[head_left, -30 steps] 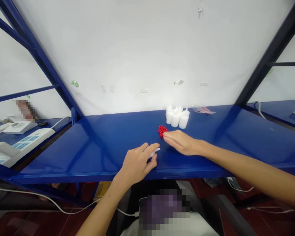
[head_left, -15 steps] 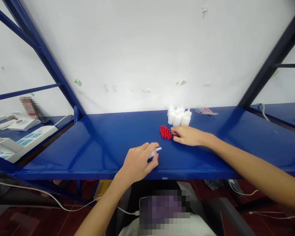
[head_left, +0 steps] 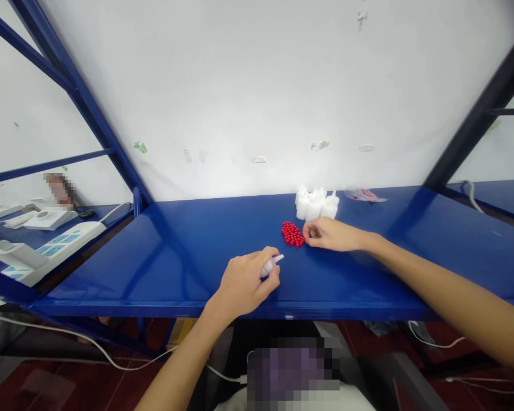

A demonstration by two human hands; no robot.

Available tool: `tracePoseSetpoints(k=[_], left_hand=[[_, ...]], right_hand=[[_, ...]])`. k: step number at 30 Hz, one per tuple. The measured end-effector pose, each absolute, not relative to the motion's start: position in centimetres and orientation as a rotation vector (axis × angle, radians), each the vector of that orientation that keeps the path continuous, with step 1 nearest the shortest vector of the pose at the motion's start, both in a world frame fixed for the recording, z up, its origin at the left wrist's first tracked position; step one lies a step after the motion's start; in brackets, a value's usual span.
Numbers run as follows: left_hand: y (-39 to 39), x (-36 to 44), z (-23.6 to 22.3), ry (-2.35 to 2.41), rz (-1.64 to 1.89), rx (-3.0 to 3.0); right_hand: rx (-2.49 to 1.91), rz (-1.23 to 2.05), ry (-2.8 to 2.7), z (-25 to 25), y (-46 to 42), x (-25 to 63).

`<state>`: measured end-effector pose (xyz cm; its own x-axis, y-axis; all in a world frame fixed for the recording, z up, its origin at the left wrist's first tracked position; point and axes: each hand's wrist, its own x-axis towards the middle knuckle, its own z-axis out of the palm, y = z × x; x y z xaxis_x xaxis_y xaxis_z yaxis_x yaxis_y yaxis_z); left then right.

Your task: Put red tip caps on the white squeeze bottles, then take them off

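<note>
My left hand [head_left: 244, 282] rests near the front edge of the blue shelf [head_left: 188, 251], fingers closed round a small white bottle [head_left: 270, 265] whose nozzle points right. A pile of small red beads [head_left: 292, 234] lies on the shelf just beyond it. My right hand [head_left: 332, 235] sits at the right side of the pile, thumb and fingertips pinched together at the beads; what they hold is too small to make out. A cluster of several white bottles [head_left: 316, 204] stands behind the beads by the wall.
A clear plastic bag [head_left: 364, 195] lies right of the bottles at the wall. Blue frame struts [head_left: 81, 97] rise on the left, a dark one [head_left: 475, 120] on the right. White devices [head_left: 47, 245] and cables sit on the neighbouring left shelf.
My right hand pulled back from lying flat over the beads and now pinches at the pile's right edge, uncovering the beads. My left hand kept its hold on the bottle.
</note>
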<state>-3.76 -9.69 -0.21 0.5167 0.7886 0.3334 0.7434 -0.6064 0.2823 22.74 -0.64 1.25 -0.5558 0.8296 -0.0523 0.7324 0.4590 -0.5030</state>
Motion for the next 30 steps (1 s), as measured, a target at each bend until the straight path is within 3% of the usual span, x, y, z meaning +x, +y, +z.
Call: tracePoseSetpoints(k=[9,19,22,26,30], left_hand=[[-9.6,-3.7,-0.1,1.341,0.646,2.63],[-9.6,-3.5,-0.4,1.324,0.554,2.706],[-9.7,-3.5,-0.4,1.344,0.61,2.647],[-9.5,-3.7,-0.5,1.333,0.745,2.514],[-9.1,-3.8,-0.9,1.275,0.871,2.462]], right_hand=[[-1.27,0.52,-2.393,1.0,-1.0,22.5],[-0.579,0.29,-2.611,-0.1,-5.8,18.0],[-0.725,0.143,-2.585,0.5,-5.0,19.1],[-1.334,-0.13,-2.482,2.0,-3.1,22.1],[-1.761,-0.105,-2.448,2.1,-1.3,24.0]])
